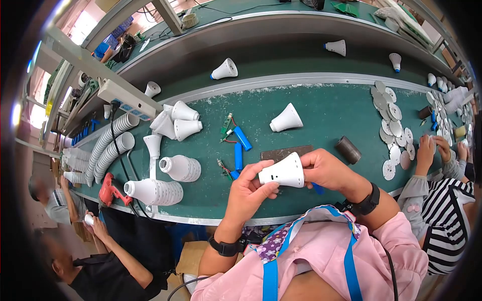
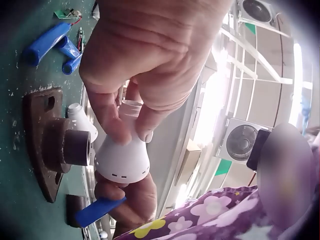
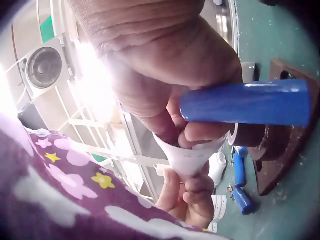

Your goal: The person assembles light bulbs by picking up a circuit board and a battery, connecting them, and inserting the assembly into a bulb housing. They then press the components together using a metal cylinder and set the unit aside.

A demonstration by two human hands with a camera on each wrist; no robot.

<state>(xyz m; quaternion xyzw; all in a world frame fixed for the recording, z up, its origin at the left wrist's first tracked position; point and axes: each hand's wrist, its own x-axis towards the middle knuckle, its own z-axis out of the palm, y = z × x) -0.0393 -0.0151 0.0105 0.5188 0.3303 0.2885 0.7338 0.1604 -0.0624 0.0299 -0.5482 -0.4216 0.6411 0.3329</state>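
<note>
A white cone-shaped lamp housing (image 1: 285, 171) with small slots round its wide rim is held above the bench. My left hand (image 1: 249, 189) pinches its narrow neck between thumb and fingers, as the left wrist view shows. At the wide mouth, my right hand (image 1: 327, 169) has fingertips inside the rim. A blue cylindrical battery (image 3: 250, 102) sticks out from between the right fingers, outside the housing. What the right fingertips touch inside is hidden. Below the hands stands a brown metal plate (image 2: 37, 150) with a round post.
Blue batteries with green circuit boards (image 1: 241, 138) lie left of the plate. Loose housings (image 1: 185, 111) and stacked housings (image 1: 155, 192) stand farther left, near a red power tool (image 1: 111, 190). A dark metal cylinder (image 1: 348, 150) and metal discs (image 1: 395, 128) lie right. People work on both sides.
</note>
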